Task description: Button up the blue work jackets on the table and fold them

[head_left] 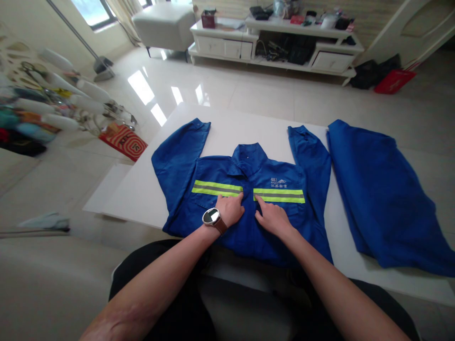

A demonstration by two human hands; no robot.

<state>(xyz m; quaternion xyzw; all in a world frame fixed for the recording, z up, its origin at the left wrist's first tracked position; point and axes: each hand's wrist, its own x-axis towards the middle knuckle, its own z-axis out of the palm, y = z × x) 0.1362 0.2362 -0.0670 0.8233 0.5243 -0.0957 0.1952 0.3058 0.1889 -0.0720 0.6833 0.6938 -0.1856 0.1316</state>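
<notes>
A blue work jacket (227, 218) lies front up on a white table, collar toward the far side and both sleeves bent upward. Yellow-green reflective bands cross its chest, with white lettering above the band on the right. My left hand (229, 210), with a watch (212, 216) on its wrist, rests by the inner end of the left reflective band (213, 187). Its index finger is stretched out and the thumb stands apart. Opposite it, my right hand (273, 217) points its index finger at the inner end of the right reflective band (284, 195), thumb apart. Neither hand holds anything visible.
Folded blue cloth (380, 189) lies on the white table (142, 189), right of the jacket. A red patterned bag (124, 141) and a lamp with white shades (94, 90) are at the left. Across the floor stand a white TV cabinet (220, 46) and a stool (165, 26).
</notes>
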